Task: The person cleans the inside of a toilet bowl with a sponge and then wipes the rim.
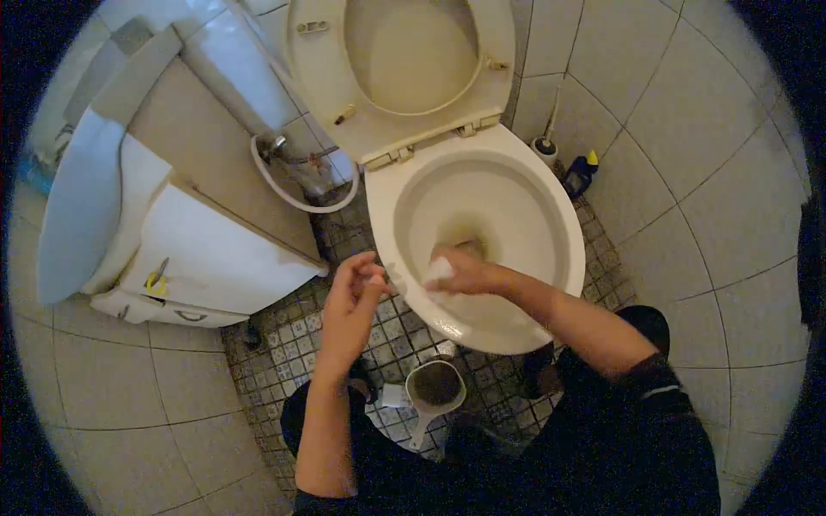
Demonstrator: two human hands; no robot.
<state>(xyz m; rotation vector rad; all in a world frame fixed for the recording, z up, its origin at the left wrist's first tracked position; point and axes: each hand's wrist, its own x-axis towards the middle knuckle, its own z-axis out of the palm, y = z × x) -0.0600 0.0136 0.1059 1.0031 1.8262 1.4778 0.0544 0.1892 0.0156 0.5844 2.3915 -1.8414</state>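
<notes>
The toilet bowl (546, 224) stands open in front of me, with its seat and lid (495, 43) raised against the back. My right hand (465, 272) is over the left front part of the bowl, its fingers closed round a white wad (440, 270) that looks like paper or cloth. Just outside the left rim, my left hand (353, 297) is raised with its fingers bent and apart, holding nothing. Some brownish staining shows at the bottom of the bowl, partly behind my right hand.
A white dipper (419, 430) with dark contents sits on the tiled floor below the bowl. At the left is a white vanity cabinet (206, 258). A white hose (297, 203) loops beside the toilet. A dark bottle with a yellow cap (582, 175) and a brush holder (545, 150) stand right.
</notes>
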